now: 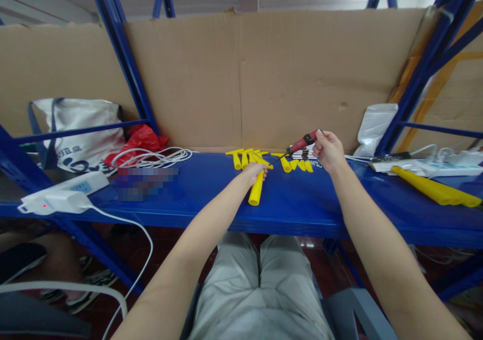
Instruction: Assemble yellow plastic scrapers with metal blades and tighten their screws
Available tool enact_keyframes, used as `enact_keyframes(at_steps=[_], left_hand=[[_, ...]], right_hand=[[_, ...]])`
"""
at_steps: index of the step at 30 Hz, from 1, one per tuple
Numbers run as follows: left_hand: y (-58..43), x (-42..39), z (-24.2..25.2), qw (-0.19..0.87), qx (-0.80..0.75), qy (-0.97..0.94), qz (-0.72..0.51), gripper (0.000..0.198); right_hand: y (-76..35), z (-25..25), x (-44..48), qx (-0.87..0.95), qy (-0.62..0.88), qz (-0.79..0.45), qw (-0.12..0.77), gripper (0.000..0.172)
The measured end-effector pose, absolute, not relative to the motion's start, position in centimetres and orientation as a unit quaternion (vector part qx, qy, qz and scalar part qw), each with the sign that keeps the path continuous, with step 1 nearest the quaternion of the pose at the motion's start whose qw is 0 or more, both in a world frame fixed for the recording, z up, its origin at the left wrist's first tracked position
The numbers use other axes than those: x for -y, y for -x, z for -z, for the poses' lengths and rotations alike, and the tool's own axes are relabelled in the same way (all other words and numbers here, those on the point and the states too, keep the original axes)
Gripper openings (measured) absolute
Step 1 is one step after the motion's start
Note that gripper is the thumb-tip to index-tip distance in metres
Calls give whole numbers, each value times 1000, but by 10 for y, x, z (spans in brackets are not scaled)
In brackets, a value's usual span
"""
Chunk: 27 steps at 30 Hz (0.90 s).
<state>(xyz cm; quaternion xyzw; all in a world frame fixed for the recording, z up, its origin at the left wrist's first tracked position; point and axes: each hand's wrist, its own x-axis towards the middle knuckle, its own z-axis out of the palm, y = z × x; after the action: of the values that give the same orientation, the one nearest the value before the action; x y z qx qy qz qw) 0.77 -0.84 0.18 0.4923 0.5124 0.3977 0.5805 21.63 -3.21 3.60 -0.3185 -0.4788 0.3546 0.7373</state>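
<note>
My left hand (257,171) is closed around a yellow tube-handled piece (255,193), its round end pointing toward me over the blue shelf. Between the fingertips of my right hand (329,149) is the rear end of a screwdriver (302,143) with a red and black handle. Its thin dark shaft slants down to the left, and the tip reaches the yellow piece by my left fingers; exact contact is hard to make out. Behind my left hand lie several yellow T-shaped pieces (237,160). Another yellow tube piece (286,165) and several small yellow wedges (302,166) rest to the right.
A cardboard sheet (241,78) stands behind the blue shelf (211,189). At left are a cloth bag (83,134), a red plastic bag (141,141), coiled white cable (158,159) and a power strip (64,194). At right lie a long yellow piece (437,189) and a white pouch (375,129).
</note>
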Motion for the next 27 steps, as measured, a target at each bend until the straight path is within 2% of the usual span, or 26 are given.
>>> enact_keyframes(at_steps=[8, 17, 21, 27], left_hand=[[-8, 9, -3, 584, -515, -488, -394, 11], [-8, 13, -5, 576, -513, -496, -399, 16], [-8, 12, -5, 579, -516, -493, -395, 12], [-10, 14, -6, 575, -505, -499, -406, 17]], right_hand=[[-215, -36, 33, 473, 327, -363, 734, 50], [-214, -36, 33, 469, 330, -362, 735, 51], [-215, -36, 32, 469, 333, -363, 733, 50], [-216, -34, 26, 436, 336, -329, 767, 54]])
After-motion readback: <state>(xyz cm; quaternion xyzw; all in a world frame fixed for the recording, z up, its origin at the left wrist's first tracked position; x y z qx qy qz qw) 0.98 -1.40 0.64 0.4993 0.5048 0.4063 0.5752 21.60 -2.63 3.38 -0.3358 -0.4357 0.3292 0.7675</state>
